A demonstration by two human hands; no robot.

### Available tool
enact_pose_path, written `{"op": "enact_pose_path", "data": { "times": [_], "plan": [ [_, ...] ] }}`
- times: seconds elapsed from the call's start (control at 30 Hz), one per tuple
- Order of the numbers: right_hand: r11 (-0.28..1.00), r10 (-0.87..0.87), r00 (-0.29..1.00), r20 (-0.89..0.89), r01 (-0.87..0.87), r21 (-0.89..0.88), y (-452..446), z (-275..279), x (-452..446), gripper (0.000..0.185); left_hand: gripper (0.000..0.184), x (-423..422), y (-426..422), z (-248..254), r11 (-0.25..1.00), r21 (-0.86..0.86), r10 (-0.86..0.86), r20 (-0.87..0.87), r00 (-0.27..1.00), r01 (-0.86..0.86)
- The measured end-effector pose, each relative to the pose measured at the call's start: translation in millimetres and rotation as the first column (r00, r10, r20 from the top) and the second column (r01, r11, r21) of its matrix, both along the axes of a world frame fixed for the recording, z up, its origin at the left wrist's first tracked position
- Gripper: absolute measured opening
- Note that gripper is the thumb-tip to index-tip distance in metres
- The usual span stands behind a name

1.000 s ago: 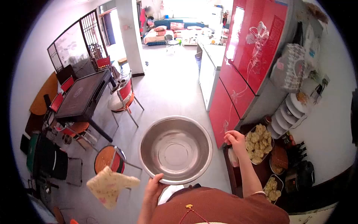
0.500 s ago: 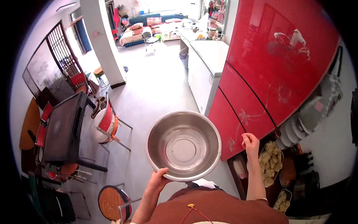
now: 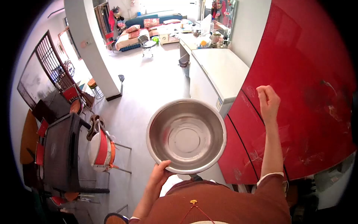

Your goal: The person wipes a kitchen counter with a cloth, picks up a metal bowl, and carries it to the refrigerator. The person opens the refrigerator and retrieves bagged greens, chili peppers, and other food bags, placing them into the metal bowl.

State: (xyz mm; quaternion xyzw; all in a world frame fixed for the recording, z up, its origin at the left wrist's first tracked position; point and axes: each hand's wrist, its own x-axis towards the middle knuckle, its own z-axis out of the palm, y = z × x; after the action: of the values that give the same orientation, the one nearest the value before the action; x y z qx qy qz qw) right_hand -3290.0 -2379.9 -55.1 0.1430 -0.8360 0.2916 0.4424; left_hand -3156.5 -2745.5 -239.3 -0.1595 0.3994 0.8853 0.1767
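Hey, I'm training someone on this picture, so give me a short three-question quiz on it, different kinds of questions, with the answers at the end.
1. Multiple choice: which of the person's hands grips the rim of the round silver metal basin? A) left; B) right; C) both.
2. True or false: the basin is filled to the brim.
3. Open question: what large thing shows behind the person's raised right hand?

Key:
1. A, the left hand.
2. False; its bottom is in plain view.
3. The tall glossy red refrigerator.

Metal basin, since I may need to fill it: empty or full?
Empty: the metal basin shows its bare bottom and inner wall, nothing inside.
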Motion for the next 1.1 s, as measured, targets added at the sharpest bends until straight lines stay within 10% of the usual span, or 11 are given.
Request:
{"op": "enact_pose_path", "data": {
  "times": [0.4, 0.8, 1.1],
  "plan": [
    [0.498, -0.464, 0.800, -0.380, 0.591, 0.635, 8.0, 68.3, -128.2, 0.012, 0.039, -254.8, -21.4, -13.0, 0.920, -0.047, -0.388, 0.048, 0.920, 0.390],
    [-0.181, -0.946, 0.237, -0.221, 0.176, 0.967, 74.7, 46.5, -220.3, 0.017, 0.036, -420.3, -41.8, 2.8, 0.753, -0.064, -0.657, -0.031, 0.753, 0.655],
    [-0.314, -0.860, 0.332, -0.388, 0.256, 0.914, 5.6, 43.2, -194.8, 0.012, 0.034, -442.9, -22.1, -13.2, 0.730, 0.082, -0.681, -0.004, 0.732, 0.679]
  ]
}}
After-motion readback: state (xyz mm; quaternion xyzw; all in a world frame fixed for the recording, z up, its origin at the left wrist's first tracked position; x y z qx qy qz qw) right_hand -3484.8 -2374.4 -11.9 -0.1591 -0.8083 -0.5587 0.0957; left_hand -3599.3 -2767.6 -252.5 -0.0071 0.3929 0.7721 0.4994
